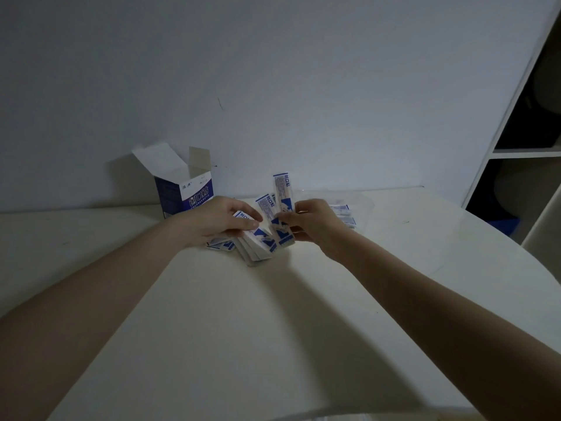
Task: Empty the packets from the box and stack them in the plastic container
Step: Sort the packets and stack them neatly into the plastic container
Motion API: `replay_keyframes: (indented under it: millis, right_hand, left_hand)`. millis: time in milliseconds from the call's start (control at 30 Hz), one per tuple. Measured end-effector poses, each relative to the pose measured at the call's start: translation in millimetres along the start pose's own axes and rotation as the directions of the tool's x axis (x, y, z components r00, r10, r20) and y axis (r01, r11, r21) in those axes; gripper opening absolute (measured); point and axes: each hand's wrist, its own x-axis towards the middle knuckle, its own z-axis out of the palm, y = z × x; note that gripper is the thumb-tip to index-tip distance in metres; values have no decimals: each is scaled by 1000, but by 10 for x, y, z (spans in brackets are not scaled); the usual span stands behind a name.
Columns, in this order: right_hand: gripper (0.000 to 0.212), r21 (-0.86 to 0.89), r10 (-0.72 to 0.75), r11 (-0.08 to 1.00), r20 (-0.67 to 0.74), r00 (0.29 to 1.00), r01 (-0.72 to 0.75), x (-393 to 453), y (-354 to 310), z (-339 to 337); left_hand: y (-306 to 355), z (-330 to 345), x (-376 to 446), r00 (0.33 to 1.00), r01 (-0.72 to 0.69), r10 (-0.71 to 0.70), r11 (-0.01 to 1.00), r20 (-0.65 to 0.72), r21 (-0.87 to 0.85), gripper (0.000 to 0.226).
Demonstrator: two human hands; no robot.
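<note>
Both hands (261,221) pinch fanned packets (273,220) between box (185,192) and container (358,202).

Left hand (223,220) covering part of the packets (261,238) fanned in front of the box (185,189), clear plastic container (358,205) right of the box barely showing behind right hand (312,223), packet print too small for reading.

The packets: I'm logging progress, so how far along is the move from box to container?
Done: the box stands open by the wall, and some packets lie in the plastic container. In hand: the left hand and right hand hold a fanned bundle. Left: that bundle and the loose packets under the left hand.
</note>
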Motion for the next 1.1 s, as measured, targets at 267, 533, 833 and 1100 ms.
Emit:
replay_keyframes:
  millis: [267, 533, 833, 1100]
  right_hand:
    - [8, -79, -37, 996, 87, 996, 44, -40, -23, 99]
    - [16, 146, -95, 985, 10, 995, 92, -71, 69, 138]
    - [23, 235, 78, 966, 140, 987, -109, -83, 74, 78]
    - [5, 9, -208, 978, 17, 978, 208, -122, -136, -23]
  left_hand:
    - [93, 64, -23, 999, 3, -17, 954, -45, -299, 27]
    - [115, 266, -110, 991, 103, -74, 954, 111, -281, 26]
    - [179, 189, -176, 991, -100, 100, 995, 85, -13, 13]
    - [170, 19, -147, 996, -52, 29, 953, 81, 297, 9]
